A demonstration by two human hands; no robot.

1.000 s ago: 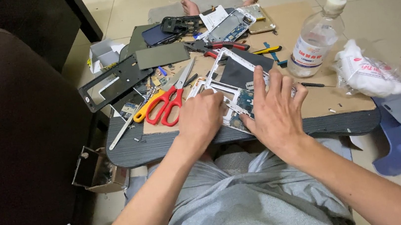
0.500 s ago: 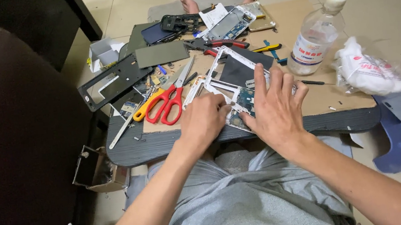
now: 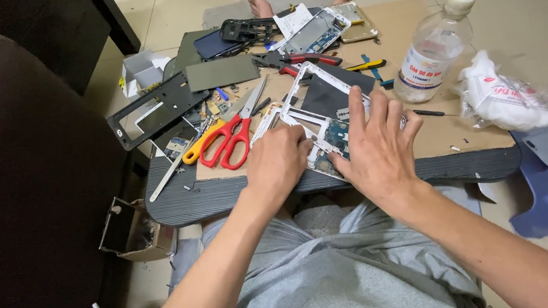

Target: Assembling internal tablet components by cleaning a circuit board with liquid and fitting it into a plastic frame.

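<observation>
looking down past grey shorts (image 3: 340,269), both forearms reach forward to a dark board (image 3: 224,194) across the lap. left hand (image 3: 279,162) lies knuckles up, fingers curled down onto the near left edge of an opened phone (image 3: 326,135); whether it pinches anything cannot be told. right hand (image 3: 376,146) rests flat, fingers spread wide, pressing on the phone's right side. the phone, white frame with circuit board showing, sits at the board's near middle on brown cardboard (image 3: 435,137). red scissors (image 3: 228,138) lie just left of the left hand. bare cardboard opens to the right, up to a clear bottle (image 3: 432,49) and a white bag (image 3: 502,99). farther off, phone parts (image 3: 315,31) and pliers (image 3: 301,59) crowd the far edge. a dark sofa (image 3: 24,166) closes the left side.
</observation>
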